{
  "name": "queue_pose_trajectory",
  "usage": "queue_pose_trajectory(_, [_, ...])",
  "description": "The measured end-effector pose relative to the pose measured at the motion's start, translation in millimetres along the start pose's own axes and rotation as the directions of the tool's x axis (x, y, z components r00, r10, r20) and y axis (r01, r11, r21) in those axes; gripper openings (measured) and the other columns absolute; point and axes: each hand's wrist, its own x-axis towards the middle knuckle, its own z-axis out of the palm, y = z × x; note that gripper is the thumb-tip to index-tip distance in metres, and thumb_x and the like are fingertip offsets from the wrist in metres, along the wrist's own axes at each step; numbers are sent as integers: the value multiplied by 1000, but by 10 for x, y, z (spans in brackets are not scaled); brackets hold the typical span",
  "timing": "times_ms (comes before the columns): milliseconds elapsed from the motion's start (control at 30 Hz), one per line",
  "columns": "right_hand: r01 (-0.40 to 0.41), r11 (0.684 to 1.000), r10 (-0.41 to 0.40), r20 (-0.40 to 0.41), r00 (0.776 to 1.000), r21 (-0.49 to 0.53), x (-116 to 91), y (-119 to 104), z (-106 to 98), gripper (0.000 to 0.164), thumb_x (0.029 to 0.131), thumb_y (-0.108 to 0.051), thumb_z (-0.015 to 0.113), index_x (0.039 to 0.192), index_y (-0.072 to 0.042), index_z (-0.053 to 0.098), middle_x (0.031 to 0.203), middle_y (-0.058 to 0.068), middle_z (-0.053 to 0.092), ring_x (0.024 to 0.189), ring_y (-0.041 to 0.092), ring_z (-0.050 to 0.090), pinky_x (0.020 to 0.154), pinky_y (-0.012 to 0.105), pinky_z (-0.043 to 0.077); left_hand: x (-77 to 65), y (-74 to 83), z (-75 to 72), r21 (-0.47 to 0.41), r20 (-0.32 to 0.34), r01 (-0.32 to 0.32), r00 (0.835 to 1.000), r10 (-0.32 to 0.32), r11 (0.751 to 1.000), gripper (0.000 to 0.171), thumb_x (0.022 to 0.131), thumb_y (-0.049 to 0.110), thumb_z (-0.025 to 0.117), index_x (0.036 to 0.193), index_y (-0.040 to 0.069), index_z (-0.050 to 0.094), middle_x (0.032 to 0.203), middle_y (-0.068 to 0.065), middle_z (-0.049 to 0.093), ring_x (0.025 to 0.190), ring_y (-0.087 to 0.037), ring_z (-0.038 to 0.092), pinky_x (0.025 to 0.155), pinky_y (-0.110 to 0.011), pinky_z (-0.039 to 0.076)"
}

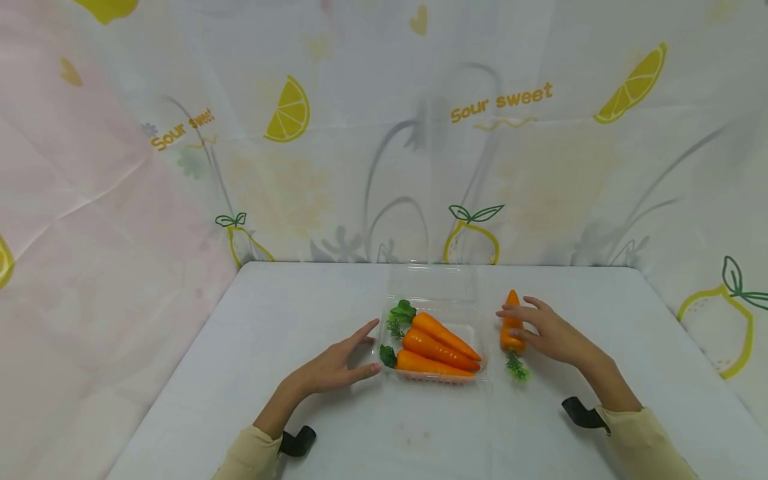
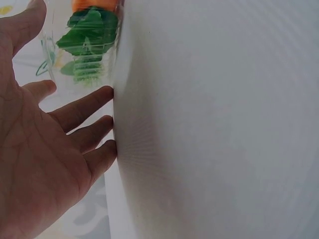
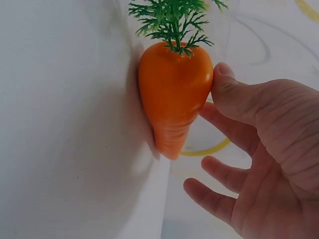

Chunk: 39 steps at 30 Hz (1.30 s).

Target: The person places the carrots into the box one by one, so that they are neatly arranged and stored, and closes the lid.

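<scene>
A clear plastic clamshell box (image 1: pixel 485 363) stands on the white table with its lid (image 1: pixel 432 285) folded back. Three orange carrots (image 1: pixel 441 349) with green tops lie in it, tops to the left. My left hand (image 1: pixel 333 367) is at the box's left side, fingers spread and thumb by the near corner; its lower fingertips (image 2: pixel 102 152) rest at the tabletop. To the right of the box a shorter carrot (image 3: pixel 172 87) lies on the table, its feathery top (image 1: pixel 517 368) toward me. Over it reaches my right hand (image 1: pixel 555 333), thumb at its side, index fingertip hidden behind it, other fingers loose.
A white table (image 1: pixel 288 300) spreads around the box. Behind it hangs a cloth (image 1: pixel 360 167) printed with lemons and lettering. Black wrist straps (image 1: pixel 298 441) stick out below both sleeves.
</scene>
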Motion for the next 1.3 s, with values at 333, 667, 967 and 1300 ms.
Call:
queue_pose_trajectory(333, [66,998,-66,19,998,-5,-47,19,-23,32,95,-7,63,126,3,64,130,27,58,128,55,39,107,69,19,-11,10,-14,4,-2,-3,1000,3,1000,84,93,55,60,159,28,16,145,-6,50,137,-29,41,110,-58,30])
queue_pose_trajectory(667, [113,993,-113,11,994,-39,-67,30,-39,30,95,6,57,123,3,66,129,29,57,123,49,49,111,61,19,-11,15,-18,6,-5,-4,1000,4,1000,83,93,55,60,159,30,16,145,-5,50,138,-29,40,110,-58,30])
queue_pose_trajectory(967, [21,998,-19,39,999,-51,-77,67,-31,37,91,12,56,123,-2,67,132,28,56,131,56,35,109,66,18,-13,10,-8,6,-6,1,1000,-1,1000,83,93,55,60,159,31,16,146,-5,49,138,-29,39,110,-58,29])
queue_pose_trajectory(1300, [-21,996,23,29,999,-91,-118,73,-35,49,79,19,65,121,-7,68,129,23,60,128,61,33,99,75,25,-9,-6,-1,-1,-9,-8,1000,8,1000,83,93,55,60,159,32,16,145,-5,50,138,-28,39,110,-58,29])
